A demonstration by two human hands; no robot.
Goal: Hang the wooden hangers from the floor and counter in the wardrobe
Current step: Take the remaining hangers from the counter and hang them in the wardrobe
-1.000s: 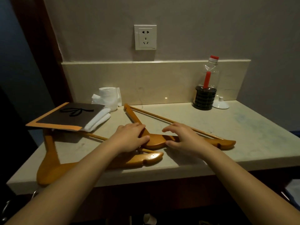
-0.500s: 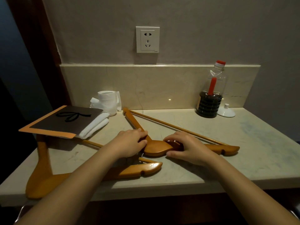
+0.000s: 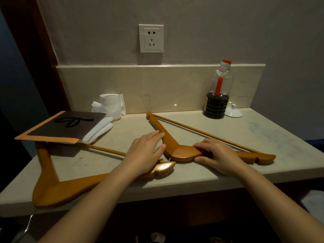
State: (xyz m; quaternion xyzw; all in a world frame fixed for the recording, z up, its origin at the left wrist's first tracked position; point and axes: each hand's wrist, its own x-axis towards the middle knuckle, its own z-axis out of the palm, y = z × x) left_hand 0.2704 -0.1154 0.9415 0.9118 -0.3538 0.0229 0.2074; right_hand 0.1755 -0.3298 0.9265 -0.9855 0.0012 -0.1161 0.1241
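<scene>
Hanger (image 3: 182,152) on counter (image 3: 263,137), between both hands, right (image 3: 217,155) gripping.

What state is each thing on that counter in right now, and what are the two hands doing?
Right hanger: flat on the counter, right hand gripping its middle.
Left hanger: flat, one arm under the card.
Left hand: lying open across the left hanger's tip.
Card: propped up, tilted.
Towel: folded, partly under the card.
Tissue roll: upright, loose sheets out.
Bottle: upright, capped.
White lid: knob up.
Socket: nothing plugged in.
</scene>
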